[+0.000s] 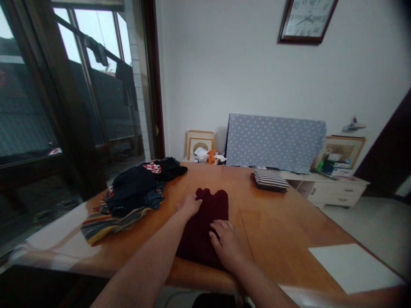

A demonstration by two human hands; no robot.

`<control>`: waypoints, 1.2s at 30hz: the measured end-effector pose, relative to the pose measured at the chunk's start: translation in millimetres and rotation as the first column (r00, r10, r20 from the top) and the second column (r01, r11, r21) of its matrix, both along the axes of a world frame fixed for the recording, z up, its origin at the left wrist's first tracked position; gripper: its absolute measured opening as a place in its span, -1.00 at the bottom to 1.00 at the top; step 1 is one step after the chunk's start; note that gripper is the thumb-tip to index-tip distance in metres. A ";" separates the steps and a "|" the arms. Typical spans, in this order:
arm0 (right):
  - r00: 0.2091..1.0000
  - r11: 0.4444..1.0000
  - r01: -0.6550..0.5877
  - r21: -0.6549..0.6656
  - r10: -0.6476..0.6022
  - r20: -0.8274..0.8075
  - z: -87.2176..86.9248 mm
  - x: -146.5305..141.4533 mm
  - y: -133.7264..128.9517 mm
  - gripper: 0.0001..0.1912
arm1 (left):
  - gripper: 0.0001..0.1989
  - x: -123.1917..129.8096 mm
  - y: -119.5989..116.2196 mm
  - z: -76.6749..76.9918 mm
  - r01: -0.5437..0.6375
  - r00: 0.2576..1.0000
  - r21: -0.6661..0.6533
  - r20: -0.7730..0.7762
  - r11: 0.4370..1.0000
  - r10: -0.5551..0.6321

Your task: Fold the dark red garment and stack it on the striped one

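A dark maroon cloth [205, 233] lies folded into a long shape near the front edge of the wooden table, its far edge wavy. My left hand [190, 205] pinches its upper left edge, with the fingers closed on the fabric. On the right side of the cloth rests my right hand [226, 239], palm down, its fingers slightly spread and the thumb apart from them.
A heap of dark and striped clothes [131, 190] lies on the table [272, 231] at the left. Folded garments, a striped one [270, 179] on top, sit at the back right. A white sheet [355, 265] lies at the right. Behind stands a cabinet [337, 192].
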State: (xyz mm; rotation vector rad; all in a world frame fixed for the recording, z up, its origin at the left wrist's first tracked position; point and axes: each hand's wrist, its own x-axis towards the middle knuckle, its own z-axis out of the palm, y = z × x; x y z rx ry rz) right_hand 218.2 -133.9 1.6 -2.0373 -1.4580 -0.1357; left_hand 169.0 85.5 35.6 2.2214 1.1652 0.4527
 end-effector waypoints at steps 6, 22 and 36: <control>1.000 1.000 0.005 0.006 -0.004 -0.018 0.2 -0.3 -0.9 -0.63 | -0.65 -14.6 8.2 -13.4 -0.075 0.975 0.255 -0.184 0.964 0.125; 1.000 1.000 -0.003 -0.007 0.002 -0.027 2.0 1.4 -0.2 -0.63 | -0.41 2.1 28.5 -23.4 0.420 0.896 0.311 -0.295 0.853 -0.333; 0.996 1.000 0.001 0.026 0.001 -0.085 2.2 2.4 0.8 -0.65 | -0.32 -9.8 5.9 -19.6 0.529 0.839 0.251 -0.297 0.811 -0.455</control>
